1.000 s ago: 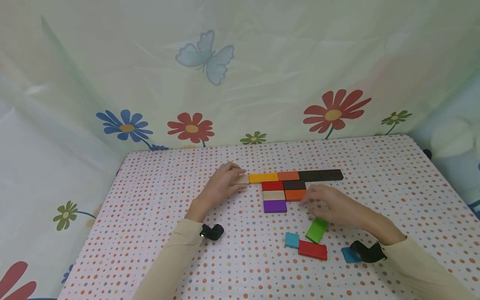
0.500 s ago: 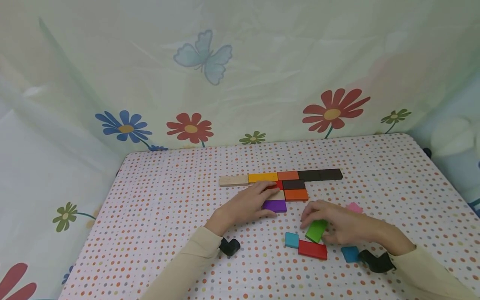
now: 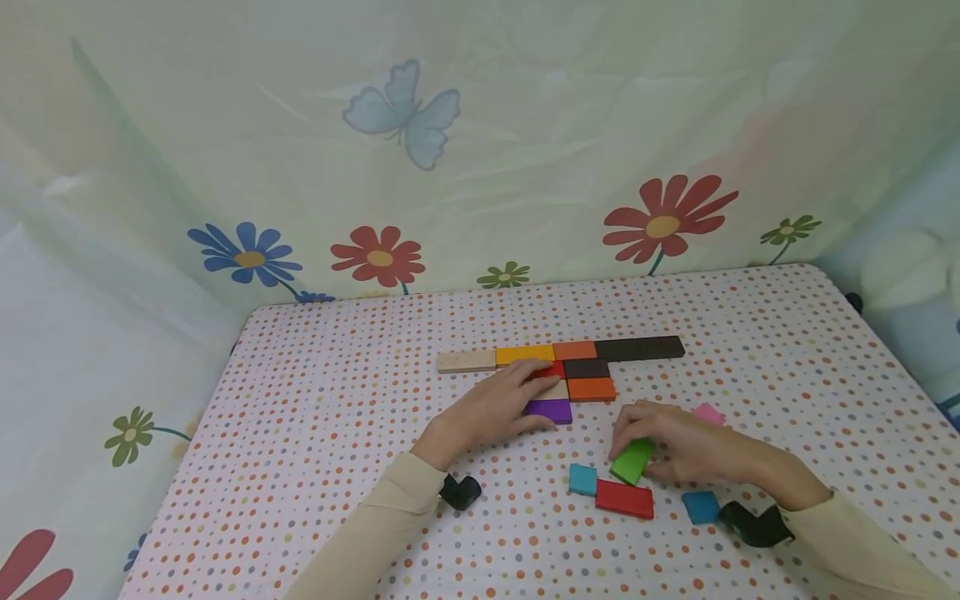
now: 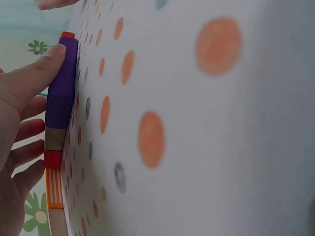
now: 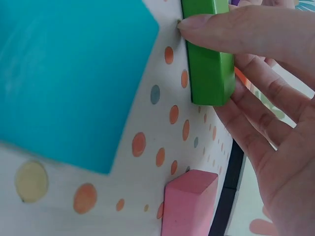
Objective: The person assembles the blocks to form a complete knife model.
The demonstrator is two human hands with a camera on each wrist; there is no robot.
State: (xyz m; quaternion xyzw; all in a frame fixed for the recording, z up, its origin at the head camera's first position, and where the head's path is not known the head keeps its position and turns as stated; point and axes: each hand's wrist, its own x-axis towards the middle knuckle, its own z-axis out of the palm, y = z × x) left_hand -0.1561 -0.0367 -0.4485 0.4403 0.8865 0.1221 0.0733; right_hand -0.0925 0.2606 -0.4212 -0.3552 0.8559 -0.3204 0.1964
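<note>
The right hand [image 3: 667,442] has just closed, thumb and fingers pinching the green block [image 3: 632,461] on the desk [image 3: 322,408], at four o'clock from the purple block [image 3: 557,410]; whether it is lifted is hard to tell. The loose red block [image 3: 625,500] lies near it at six o'clock. The left hand [image 3: 491,408] has come over from the pale block [image 3: 467,362] and rests, fingers loosely spread, thumb touching the purple block. So one loose block seems secured while the joined group is probably steadied.
</note>
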